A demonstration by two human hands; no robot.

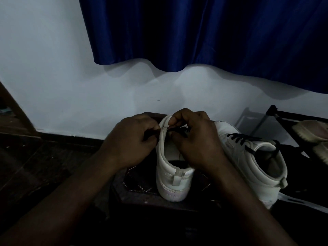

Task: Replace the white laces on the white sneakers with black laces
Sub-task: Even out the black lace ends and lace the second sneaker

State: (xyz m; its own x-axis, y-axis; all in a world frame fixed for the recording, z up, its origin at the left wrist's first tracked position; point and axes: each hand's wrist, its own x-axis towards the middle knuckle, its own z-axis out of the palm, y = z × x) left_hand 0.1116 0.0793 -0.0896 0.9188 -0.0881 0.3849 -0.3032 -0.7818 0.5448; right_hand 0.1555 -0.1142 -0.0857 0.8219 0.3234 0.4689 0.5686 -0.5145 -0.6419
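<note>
Black lace (179, 129) pinched in the right hand (193, 139), left hand (131, 139) gripping the near sneaker (173, 176) at its flap, threading looks underway with the other sneaker (252, 162) already laced, so next that tip needs feeding through an eyelet.

Two white sneakers are set on a dark patterned surface (138, 185), heels turned toward the camera. The near sneaker (173, 174) is stood upright, with its heel tab and dark opening shown and its front hidden behind the hands. A black lace (178, 129) is drawn across its eyelet area and pinched by the right hand (195, 139). Its left eyelet edge is gripped by the left hand (131, 141). The second sneaker (248, 157) is placed just beside it on the right, angled outward. It is already threaded with a second black lace (243, 139), criss-crossed up to the collar.
</note>
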